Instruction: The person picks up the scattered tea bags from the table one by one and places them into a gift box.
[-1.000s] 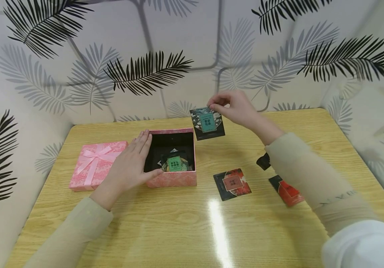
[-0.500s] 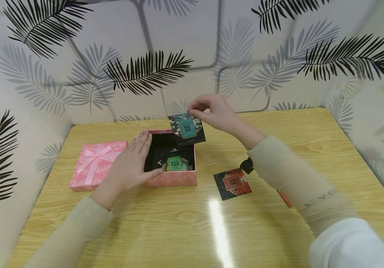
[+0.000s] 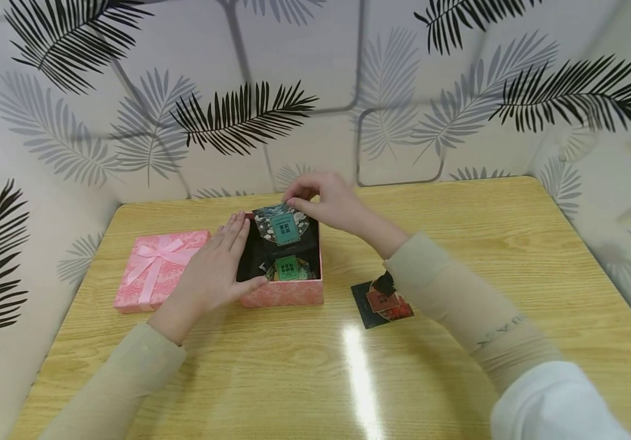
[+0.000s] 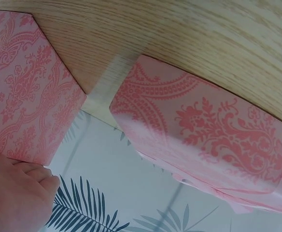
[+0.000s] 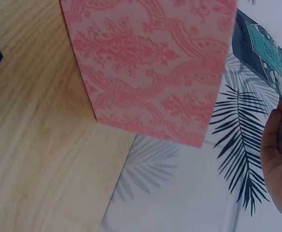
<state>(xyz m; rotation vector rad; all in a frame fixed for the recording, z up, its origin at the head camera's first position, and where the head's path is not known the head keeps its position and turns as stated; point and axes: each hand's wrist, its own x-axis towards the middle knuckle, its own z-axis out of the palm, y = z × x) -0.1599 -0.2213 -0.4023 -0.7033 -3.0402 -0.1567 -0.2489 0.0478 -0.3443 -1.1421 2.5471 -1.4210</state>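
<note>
My right hand pinches the upper edge of a dark flat tea sachet with a teal label. In the head view the sachet overlaps the opening of a pink patterned box. The right wrist view has this sachet beside the box's side wall. Another tea sachet, green-labelled, lies inside the black interior near the front wall. My left hand rests along the box's left side, fingers straight and close together at the rim. Its fingers are only partly visible in the left wrist view.
A pink box lid with a ribbon bow lies left of the box, partly behind my left hand. Right of the box, a red-and-black sachet lies on the wooden table. A leaf-patterned wall covering stands behind the table.
My right hand has carried the teal-labelled sachet left and down, from right of the box to over its opening. The forearm now hides the farther red sachet. My left hand stays put.
</note>
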